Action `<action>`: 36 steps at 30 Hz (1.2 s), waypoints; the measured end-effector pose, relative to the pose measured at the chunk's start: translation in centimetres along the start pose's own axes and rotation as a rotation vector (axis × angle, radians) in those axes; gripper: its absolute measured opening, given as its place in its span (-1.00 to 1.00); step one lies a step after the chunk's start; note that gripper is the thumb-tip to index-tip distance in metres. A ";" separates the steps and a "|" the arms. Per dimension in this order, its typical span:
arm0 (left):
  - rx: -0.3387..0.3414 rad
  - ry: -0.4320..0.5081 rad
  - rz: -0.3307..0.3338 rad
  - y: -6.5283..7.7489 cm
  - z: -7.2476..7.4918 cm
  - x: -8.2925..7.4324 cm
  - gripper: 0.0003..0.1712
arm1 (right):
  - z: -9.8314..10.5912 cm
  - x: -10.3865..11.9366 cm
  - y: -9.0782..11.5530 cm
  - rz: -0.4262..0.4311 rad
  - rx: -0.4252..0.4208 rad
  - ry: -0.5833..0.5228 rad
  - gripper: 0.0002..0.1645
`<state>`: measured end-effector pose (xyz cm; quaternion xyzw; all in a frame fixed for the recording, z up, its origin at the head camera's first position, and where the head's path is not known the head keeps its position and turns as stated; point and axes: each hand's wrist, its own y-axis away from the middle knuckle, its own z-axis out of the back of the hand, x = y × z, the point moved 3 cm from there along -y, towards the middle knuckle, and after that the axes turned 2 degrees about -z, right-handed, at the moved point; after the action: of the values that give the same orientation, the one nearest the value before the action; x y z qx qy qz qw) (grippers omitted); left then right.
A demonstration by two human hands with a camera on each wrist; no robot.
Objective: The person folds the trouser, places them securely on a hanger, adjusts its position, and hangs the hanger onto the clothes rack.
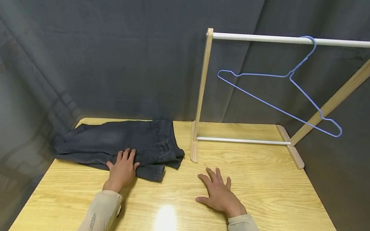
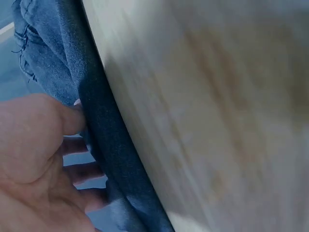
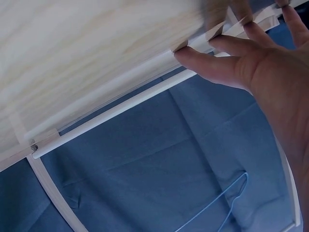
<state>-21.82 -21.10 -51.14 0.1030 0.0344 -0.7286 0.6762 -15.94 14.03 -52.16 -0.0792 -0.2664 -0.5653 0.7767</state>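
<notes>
Dark blue jeans (image 1: 110, 137) lie folded on the wooden table (image 1: 193, 223) at the left, waistband to the right and legs to the left. My left hand (image 1: 122, 171) rests on their near edge, fingers spread over the cloth. Close up in the left wrist view, the thumb touches the folded denim (image 2: 116, 140) and the fingers are partly hidden behind it. Further right, my right hand (image 1: 219, 191) holds nothing; its fingers are spread, with the fingertips at the table surface in the right wrist view.
A small wooden rack with a white top rail (image 1: 265, 38) stands at the back right. From that rail hangs a blue wire hanger (image 1: 299, 65), turned at an angle. The rack's left foot (image 1: 194, 151) is just right of the jeans. Grey cloth (image 1: 127, 48) encloses the table behind and at the sides.
</notes>
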 end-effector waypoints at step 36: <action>-0.093 -0.127 -0.067 8.4 -0.4 -4.0 -0.29 | 0.2 -0.1 0.2 0.018 -0.041 -0.027 -0.13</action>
<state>-13.21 -17.77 -50.03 0.0238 0.0284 -0.7536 0.6562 -15.87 14.21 -52.01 -0.1049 -0.2644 -0.5627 0.7762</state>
